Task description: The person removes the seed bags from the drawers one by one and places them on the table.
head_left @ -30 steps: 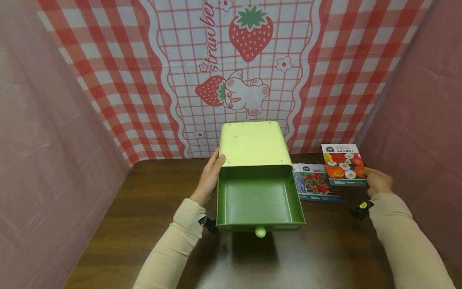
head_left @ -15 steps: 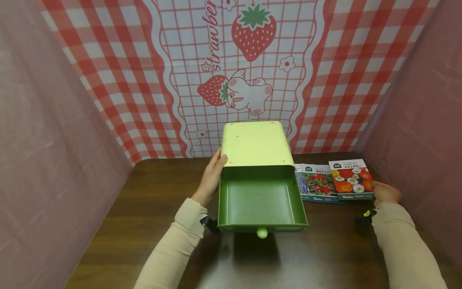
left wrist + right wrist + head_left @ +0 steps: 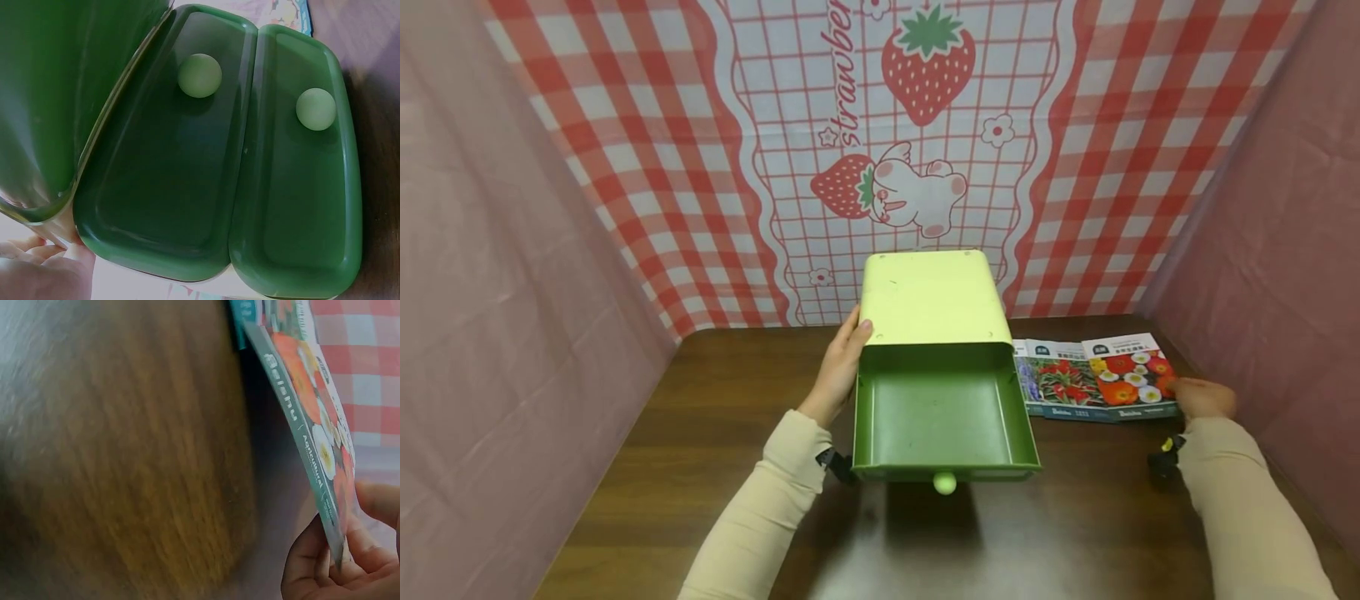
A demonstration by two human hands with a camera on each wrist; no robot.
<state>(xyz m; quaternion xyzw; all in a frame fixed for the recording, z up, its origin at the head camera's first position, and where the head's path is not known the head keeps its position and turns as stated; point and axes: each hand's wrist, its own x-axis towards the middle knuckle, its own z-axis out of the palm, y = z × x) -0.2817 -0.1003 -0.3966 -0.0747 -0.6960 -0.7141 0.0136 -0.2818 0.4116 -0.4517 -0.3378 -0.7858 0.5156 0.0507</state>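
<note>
A light green cabinet has its top dark green drawer pulled out, with a bare bottom showing. My left hand lies along the cabinet's left side, thumb at the upper front corner. Two lower drawers with round knobs are pushed in, as the left wrist view shows. To the right, my right hand pinches a seed packet with orange and white poppies by its right edge. In the right wrist view, the packet is tilted between thumb and fingers. Its left edge meets a red-flowered packet.
A purple-flowered packet shows partly between the cabinet and the red-flowered one. The wooden table ends at a checked strawberry cloth behind and pink curtains at the sides.
My right hand has brought the poppy packet down and slightly right, to lie beside the red-flowered packet. My left hand stays at the cabinet, and the drawer remains pulled out.
</note>
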